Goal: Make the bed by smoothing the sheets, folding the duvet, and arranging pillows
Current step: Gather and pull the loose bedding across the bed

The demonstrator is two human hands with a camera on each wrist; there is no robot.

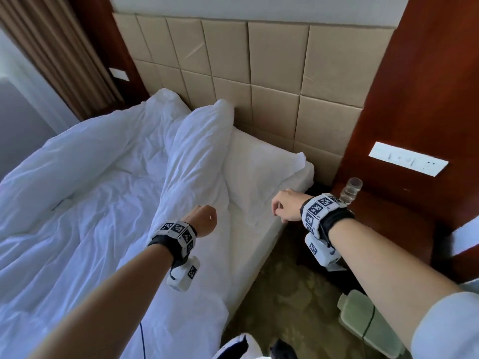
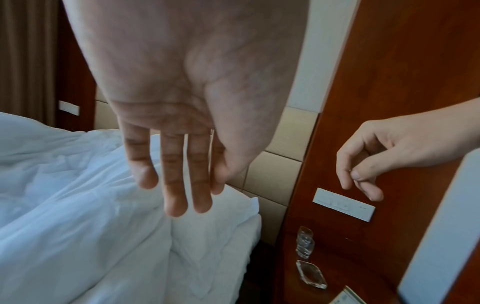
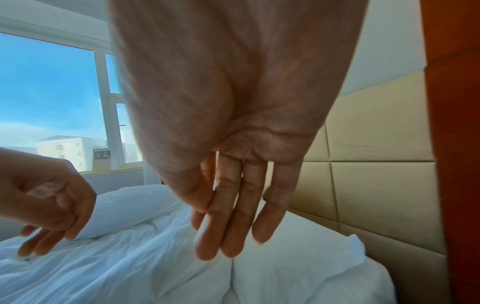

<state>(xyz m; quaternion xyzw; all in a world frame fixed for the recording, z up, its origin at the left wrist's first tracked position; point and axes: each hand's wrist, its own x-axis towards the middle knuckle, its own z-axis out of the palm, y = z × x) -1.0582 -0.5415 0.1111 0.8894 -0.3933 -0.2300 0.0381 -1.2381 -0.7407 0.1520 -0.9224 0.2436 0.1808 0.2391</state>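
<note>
Curtain [image 1: 64, 55] far left by window [image 3: 52, 98], brown, w/ dark wood panel beside it. Duvet [image 1: 77, 203] white, rumpled, bunched over most of bed, ridge running up toward headboard [image 1: 259, 73]. Left hand [image 1: 201, 220] hangs above duvet edge, not touching in any view; fingers straight-ish, slightly apart, pointing down, holding nothing. Pillow [image 1: 261, 172] white, lies flat at head of bed, against tan padded headboard, duvet ridge overlapping its left side. Sheet [image 1: 248, 244] bare in strip along bed's near edge, below pillow. Right hand [image 1: 286, 206] hovers over pillow's right corner near bed edge; fingers loosely curled, thumb close to index tip, nothing between them; contact w/ pillow can't tell. Both wrists carry marker bands + cam units. Carpet [image 1: 285, 294] patterned, dark, between bed and nightstand [image 1: 388, 216]. On nightstand: glass [image 1: 351, 190] upright, ashtray [image 2: 310, 274] clear, just nearer than glass. Switch plate [image 1: 408, 158] white on red-brown wood panel above. Pale plastic item on floor at lower right, blurred.
</note>
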